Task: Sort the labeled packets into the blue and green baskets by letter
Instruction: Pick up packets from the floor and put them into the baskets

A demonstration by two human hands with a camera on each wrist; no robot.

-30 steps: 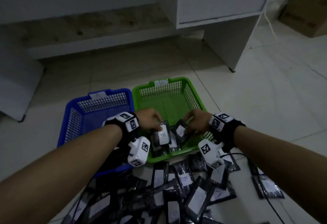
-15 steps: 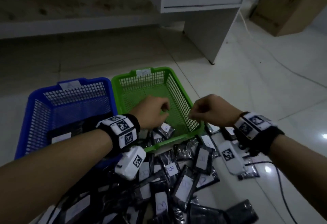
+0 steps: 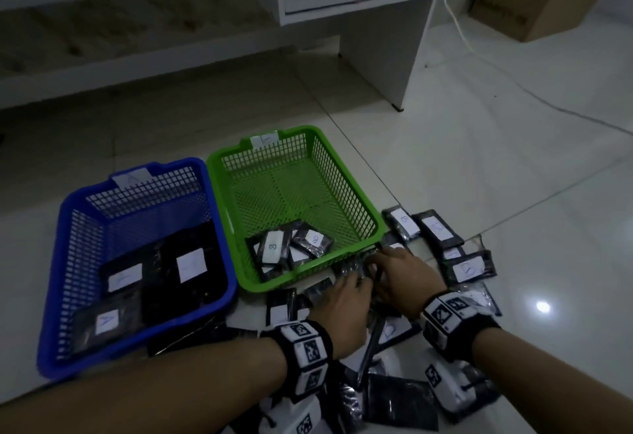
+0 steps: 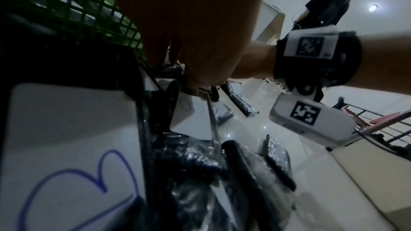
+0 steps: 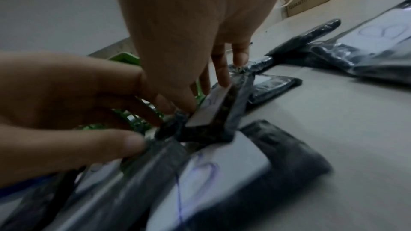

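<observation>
Down on the tile floor (image 3: 513,194), right by the near-right corner of the green basket (image 3: 346,173), both hands are digging into the loose pile of packets (image 3: 394,396). Right hand (image 3: 404,272) has its fingers (image 5: 219,69) curled down onto a black packet (image 5: 213,110) with a white label, tipping it up on edge, probably so the letter can be read before it goes anywhere. Can't make out that letter, too blurry. Left hand (image 3: 346,300) sits just beside it, fingers bent onto the neighbouring plastic, thumb (image 5: 124,142) pressing a wrapper; whether it's actually got a grip on one I can't tell. From the left wrist camera it's mostly palm, plus a big B label (image 4: 73,155) right up close.

Moving outward: the green basket holds a few packets bunched at its near edge, one clearly marked B (image 3: 274,248). The blue basket (image 3: 65,262) sits touching it on the left, with packets carrying A-ish labels (image 3: 106,322) along its near side. More B packets (image 3: 438,228) lie on the floor off the green basket's right side.

My guess is plenty of sorting is left, since most of the pile is still on the floor. Slippery wrappers overlapping like that could mean grabbing two at once.
</observation>
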